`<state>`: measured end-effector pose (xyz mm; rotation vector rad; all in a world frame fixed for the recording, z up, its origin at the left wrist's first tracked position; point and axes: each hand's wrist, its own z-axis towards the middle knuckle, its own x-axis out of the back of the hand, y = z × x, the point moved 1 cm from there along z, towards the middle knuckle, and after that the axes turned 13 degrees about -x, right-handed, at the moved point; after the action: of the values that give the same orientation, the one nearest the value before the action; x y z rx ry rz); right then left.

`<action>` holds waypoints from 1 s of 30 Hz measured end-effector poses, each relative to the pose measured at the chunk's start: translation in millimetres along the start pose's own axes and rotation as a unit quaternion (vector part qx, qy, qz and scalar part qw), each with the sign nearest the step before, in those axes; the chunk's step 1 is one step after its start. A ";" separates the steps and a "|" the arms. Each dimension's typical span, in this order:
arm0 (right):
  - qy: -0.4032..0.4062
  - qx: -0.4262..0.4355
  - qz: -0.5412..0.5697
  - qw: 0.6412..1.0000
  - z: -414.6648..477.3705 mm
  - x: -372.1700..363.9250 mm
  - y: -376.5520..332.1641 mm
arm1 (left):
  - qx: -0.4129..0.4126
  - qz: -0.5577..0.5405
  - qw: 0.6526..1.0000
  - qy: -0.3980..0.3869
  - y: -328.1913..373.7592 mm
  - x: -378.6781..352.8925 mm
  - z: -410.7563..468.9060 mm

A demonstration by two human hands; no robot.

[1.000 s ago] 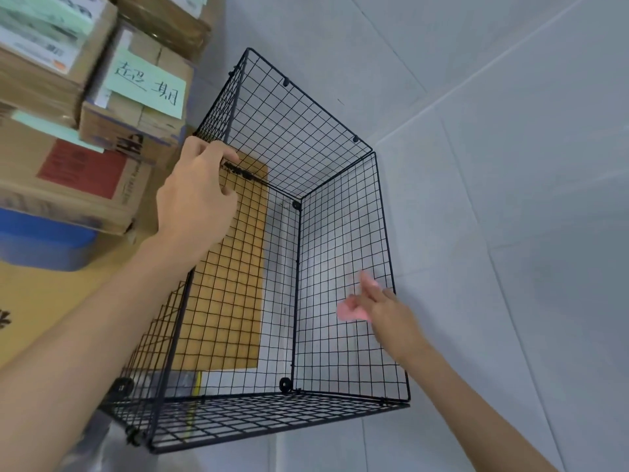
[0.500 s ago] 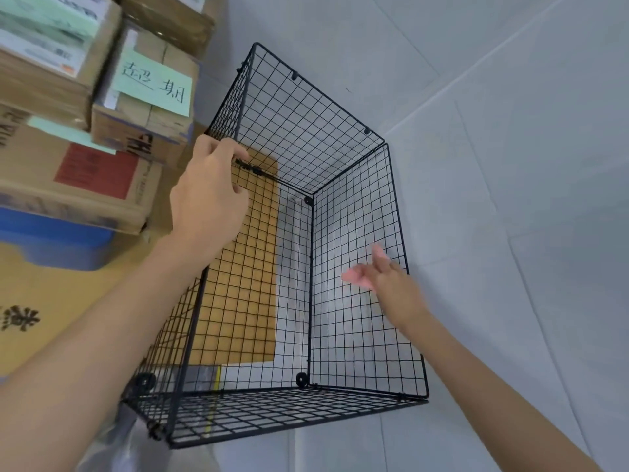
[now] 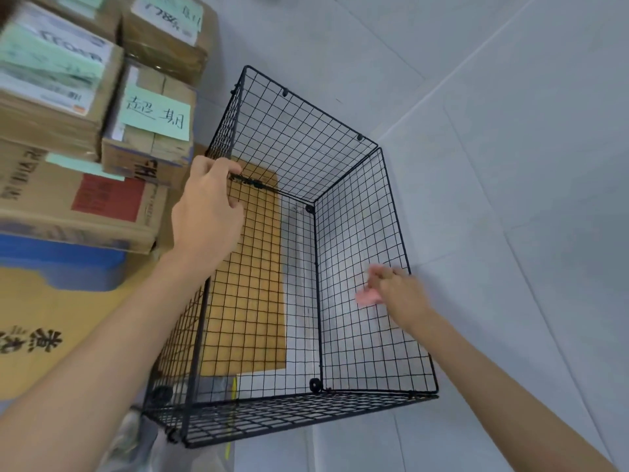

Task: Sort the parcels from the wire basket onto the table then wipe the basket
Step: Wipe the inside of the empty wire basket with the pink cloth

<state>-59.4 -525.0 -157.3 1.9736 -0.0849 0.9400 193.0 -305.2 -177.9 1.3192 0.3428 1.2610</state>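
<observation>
A black wire basket [image 3: 360,233] stands tilted over the pale tiled floor, with nothing inside it. My left hand [image 3: 207,212] grips its upper left rim. My right hand [image 3: 400,294] is blurred and presses a small pink cloth [image 3: 367,297] against the basket's right wire wall. Several cardboard parcels [image 3: 136,131] with green paper labels are stacked at the upper left. A flat brown parcel [image 3: 248,284] shows through the mesh behind the basket.
A blue bin [image 3: 64,264] sits under the stacked cartons at the left. A large tan carton [image 3: 51,335] with black characters lies at the lower left. Clear plastic bags [image 3: 143,441] lie below the basket. Grey floor tiles [image 3: 510,165] fill the right side.
My right hand with the pink cloth has moved up and then back down along the basket's right wall. My left hand has kept its hold on the rim. The view shifted slightly.
</observation>
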 end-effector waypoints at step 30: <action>0.038 -0.037 0.359 0.932 -50.5 -0.6 5.9 | -0.032 0.109 0.993 -0.018 2.6 9.6 -10.2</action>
<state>-91.5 -490.2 -139.0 1.8449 -0.8321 1.4444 187.0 -292.7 -174.6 1.3504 0.1341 1.4166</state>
